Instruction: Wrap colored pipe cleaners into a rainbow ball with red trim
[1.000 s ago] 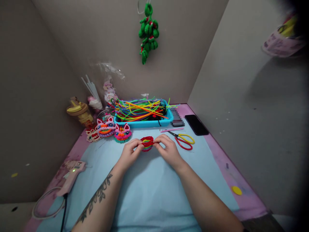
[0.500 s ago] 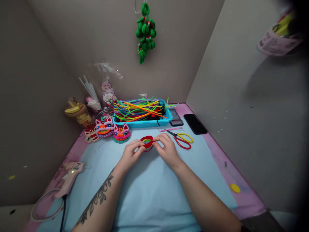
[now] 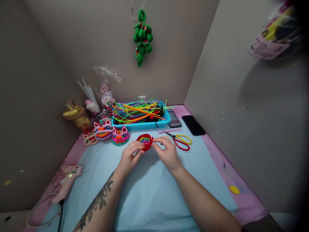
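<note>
Between my two hands is a small round pipe-cleaner piece (image 3: 145, 140), red around the rim with rainbow bands inside. My left hand (image 3: 131, 152) grips its lower left edge, thumb below and fingers over the rim. On the other side, my right hand (image 3: 167, 151) pinches at the right edge, where a short red end sticks out. Whether those right fingertips hold the rim or only that end is too small to make out. Scissors (image 3: 181, 141) with one yellow and one red handle lie just right of my right hand. A pink pipe cleaner (image 3: 170, 131) rests behind them.
A blue tray (image 3: 142, 126) heaped with coloured pipe cleaners stands at the back. Several fuzzy animal-face pieces (image 3: 120, 136) sit left of it. A pink glue gun (image 3: 69, 183) with its cord lies at left, a black phone (image 3: 193, 125) at right. Walls enclose the table.
The round piece has tilted, so its rainbow inside now faces the camera more. My hands stay on it, nearly in place. The whole view has shifted slightly.
</note>
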Action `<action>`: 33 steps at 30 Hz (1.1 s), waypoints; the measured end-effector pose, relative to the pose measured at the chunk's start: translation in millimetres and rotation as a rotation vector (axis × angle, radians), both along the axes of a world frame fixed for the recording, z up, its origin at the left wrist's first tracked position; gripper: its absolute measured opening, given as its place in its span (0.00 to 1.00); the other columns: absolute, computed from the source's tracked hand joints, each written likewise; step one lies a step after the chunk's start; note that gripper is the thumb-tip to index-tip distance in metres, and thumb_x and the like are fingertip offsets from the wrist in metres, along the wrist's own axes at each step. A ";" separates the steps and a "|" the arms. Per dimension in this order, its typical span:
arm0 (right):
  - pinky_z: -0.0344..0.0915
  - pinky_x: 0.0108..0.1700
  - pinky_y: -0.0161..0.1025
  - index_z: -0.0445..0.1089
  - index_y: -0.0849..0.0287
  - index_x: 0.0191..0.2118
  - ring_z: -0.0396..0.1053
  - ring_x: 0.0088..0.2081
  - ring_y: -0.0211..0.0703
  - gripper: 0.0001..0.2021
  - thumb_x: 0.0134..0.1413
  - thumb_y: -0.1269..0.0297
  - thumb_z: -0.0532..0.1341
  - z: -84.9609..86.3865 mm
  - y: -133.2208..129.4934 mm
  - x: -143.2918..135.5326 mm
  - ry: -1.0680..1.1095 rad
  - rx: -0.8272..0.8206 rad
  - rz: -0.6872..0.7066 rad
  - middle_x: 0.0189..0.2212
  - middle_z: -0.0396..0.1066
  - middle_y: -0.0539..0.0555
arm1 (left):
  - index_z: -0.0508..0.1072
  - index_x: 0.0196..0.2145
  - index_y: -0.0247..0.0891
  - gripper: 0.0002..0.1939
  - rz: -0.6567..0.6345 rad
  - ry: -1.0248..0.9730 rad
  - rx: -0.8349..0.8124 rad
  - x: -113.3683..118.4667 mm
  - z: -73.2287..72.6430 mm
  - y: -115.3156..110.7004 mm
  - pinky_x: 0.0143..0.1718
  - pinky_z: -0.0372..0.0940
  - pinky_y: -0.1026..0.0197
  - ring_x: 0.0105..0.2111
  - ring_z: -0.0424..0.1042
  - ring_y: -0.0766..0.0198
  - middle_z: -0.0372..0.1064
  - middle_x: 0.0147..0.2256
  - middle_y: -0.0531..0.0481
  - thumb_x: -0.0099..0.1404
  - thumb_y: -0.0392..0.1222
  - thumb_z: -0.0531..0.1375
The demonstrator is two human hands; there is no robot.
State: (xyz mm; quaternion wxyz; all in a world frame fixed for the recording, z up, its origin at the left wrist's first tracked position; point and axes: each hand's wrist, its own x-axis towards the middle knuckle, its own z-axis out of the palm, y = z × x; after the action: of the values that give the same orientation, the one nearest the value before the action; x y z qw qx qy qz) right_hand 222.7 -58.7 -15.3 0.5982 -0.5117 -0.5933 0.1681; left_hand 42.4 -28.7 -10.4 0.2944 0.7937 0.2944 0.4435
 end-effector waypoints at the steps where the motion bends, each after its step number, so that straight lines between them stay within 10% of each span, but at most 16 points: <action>1: 0.65 0.37 0.42 0.74 0.54 0.33 0.68 0.35 0.45 0.03 0.51 0.67 0.63 0.1 -0.1 0.1 0.029 -0.020 0.005 0.30 0.73 0.53 | 0.73 0.32 0.38 0.06 0.005 -0.013 -0.029 0.0 0.2 -0.3 0.45 0.64 0.54 0.39 0.70 0.58 0.73 0.34 0.44 0.63 0.42 0.58; 8: 0.64 0.42 0.44 0.73 0.55 0.32 0.68 0.37 0.44 0.03 0.54 0.69 0.61 2.8 0.3 2.9 0.038 0.054 0.049 0.31 0.73 0.53 | 0.70 0.30 0.35 0.16 0.005 -0.161 -0.448 -2.8 -6.7 3.5 0.32 0.61 0.63 0.29 0.65 0.64 0.67 0.29 0.49 0.64 0.52 0.55; 20: 0.64 0.36 0.40 0.73 0.55 0.30 0.67 0.36 0.44 0.05 0.54 0.66 0.60 7.5 1.5 6.8 0.054 -0.031 0.078 0.30 0.69 0.53 | 0.69 0.31 0.35 0.19 -0.073 -0.247 -0.658 -5.9 -22.5 9.1 0.33 0.59 0.63 0.29 0.63 0.65 0.65 0.28 0.51 0.61 0.56 0.58; 33: 0.64 0.37 0.38 0.66 0.59 0.30 0.69 0.35 0.41 0.06 0.45 0.67 0.64 6.2 6.5 21.6 0.199 -0.414 0.612 0.32 0.72 0.52 | 0.71 0.28 0.33 0.20 -0.325 -0.012 -0.652 -20.8 -6.4 13.5 0.36 0.60 0.61 0.31 0.65 0.62 0.67 0.30 0.47 0.61 0.56 0.57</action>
State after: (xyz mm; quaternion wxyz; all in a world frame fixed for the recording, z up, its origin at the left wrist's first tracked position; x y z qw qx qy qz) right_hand 244.3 -52.2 -9.2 0.4593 -0.4020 -0.6110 0.5041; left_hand 21.5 -15.2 -16.8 0.6003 0.6920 0.2888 0.2782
